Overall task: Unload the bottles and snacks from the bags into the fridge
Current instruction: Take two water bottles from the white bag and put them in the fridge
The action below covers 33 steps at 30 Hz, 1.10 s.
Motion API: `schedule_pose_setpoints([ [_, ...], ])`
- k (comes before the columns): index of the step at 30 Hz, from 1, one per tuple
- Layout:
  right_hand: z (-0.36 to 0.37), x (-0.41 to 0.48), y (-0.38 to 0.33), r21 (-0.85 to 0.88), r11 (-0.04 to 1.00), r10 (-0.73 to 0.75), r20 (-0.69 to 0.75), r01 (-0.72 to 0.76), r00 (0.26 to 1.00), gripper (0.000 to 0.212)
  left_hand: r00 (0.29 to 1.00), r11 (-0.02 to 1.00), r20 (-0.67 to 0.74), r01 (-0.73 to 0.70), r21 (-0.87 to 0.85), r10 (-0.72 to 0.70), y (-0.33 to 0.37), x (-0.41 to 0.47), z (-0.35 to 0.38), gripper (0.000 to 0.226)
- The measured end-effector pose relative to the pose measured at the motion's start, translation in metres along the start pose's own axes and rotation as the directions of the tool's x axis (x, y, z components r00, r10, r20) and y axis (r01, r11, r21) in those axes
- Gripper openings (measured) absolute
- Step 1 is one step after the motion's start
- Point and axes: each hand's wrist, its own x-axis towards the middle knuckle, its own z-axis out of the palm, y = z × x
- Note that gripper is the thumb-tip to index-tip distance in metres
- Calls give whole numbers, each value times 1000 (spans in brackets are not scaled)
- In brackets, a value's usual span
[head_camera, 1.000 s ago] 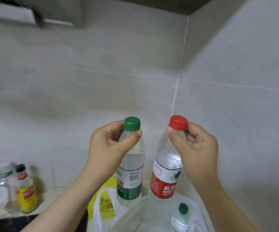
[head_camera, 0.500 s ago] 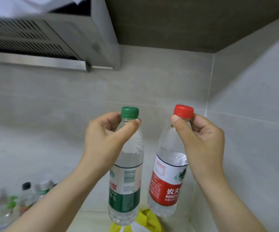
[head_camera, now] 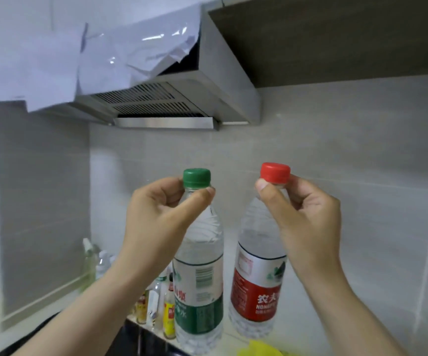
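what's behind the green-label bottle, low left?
Small condiment bottles stand in a row behind the green-label bottle, which the left hand grips at the neck. The bottle and forearm cover part of the row, so the count is unclear.

The left grip (head_camera: 161,217) pinches the neck of the green-capped bottle (head_camera: 200,278) just below its green cap (head_camera: 197,178), thumb in front and fingers curled behind. The right grip (head_camera: 308,219) pinches the red-capped bottle (head_camera: 256,286) the same way, just under its red cap (head_camera: 275,172). Both bottles hang upright, side by side and apart, and contain clear liquid.

Small condiment bottles (head_camera: 168,309) stand on the counter (head_camera: 228,339) behind the left forearm, near the tiled wall (head_camera: 336,150). A steel range hood (head_camera: 182,98) is mounted above, partly covered by a crumpled white sheet (head_camera: 105,60). A yellow bag (head_camera: 259,350) shows at the bottom edge.
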Motion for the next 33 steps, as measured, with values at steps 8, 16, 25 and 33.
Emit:
schedule_pose_setpoints([
  [8, 54, -11, -4, 143, 990, -8, 124, -10, 992, 3, 993, 992, -106, -37, 123, 50, 14, -6, -56, 10],
  [16, 142, -33, -27, 320, 946, -16, 216, -56, 976, 8, 975, 965, -195, -54, 257, 107, 33, -16, -148, 4],
  [25, 254, -87, -69, 544, 826, -82, 373, -147, 924, 9, 926, 858, -316, -16, 513, 207, 74, -47, -263, 5],
  [33, 344, -135, -121, 695, 669, -189, 501, -263, 844, 9, 840, 710, -449, 114, 695, 304, 122, -90, -345, 13],
])
